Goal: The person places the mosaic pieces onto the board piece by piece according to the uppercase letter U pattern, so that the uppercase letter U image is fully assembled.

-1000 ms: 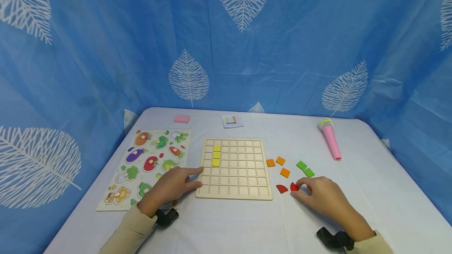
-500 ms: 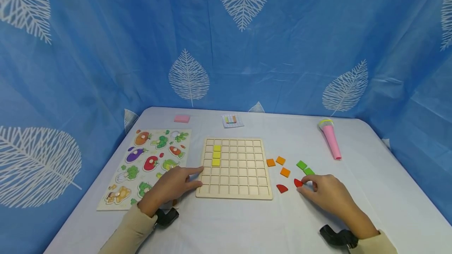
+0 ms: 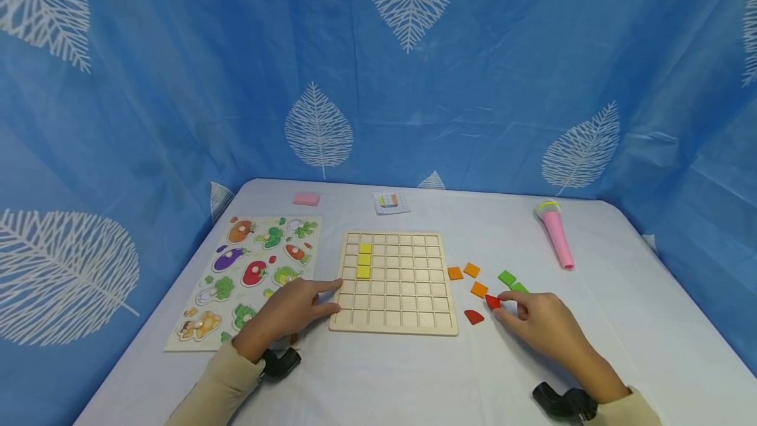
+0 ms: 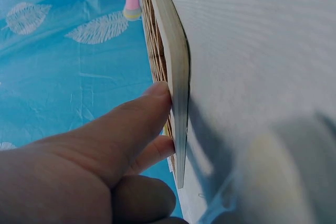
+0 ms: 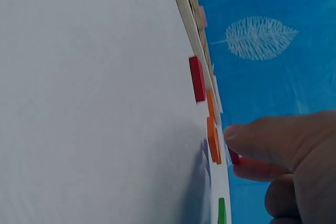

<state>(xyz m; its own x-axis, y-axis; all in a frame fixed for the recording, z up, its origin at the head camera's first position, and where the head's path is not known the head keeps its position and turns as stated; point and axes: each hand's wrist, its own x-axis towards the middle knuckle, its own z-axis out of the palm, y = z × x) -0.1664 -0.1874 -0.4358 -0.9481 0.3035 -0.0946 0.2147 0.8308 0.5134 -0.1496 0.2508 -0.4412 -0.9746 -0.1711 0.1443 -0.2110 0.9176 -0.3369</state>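
Note:
My right hand (image 3: 542,322) pinches a red quarter-circle tile (image 3: 492,302) between thumb and index finger, just beside the loose orange tiles. In the right wrist view, that tile (image 5: 233,156) shows partly behind the thumb. A second red tile (image 3: 474,317) lies on the table to its left. My left hand (image 3: 291,313) touches the left edge of a wooden grid board (image 3: 408,331) with thumb and index finger straight. Three yellow square tiles (image 3: 364,260) form a column in the board's upper left cells. Thumb and finger meet the board's side (image 4: 177,77) in the left wrist view.
Several orange tiles (image 3: 471,269) and two green tiles (image 3: 506,277) lie right of the board. A vegetable puzzle (image 3: 254,273) sits left, partly under the left arm. Farther back are a pink block (image 3: 306,198), a pattern card (image 3: 391,203) and a pink toy microphone (image 3: 556,236).
My right hand has shifted slightly, first right and away, then a little back left, with the red tile turning in its fingers. My left hand stays at the board's edge.

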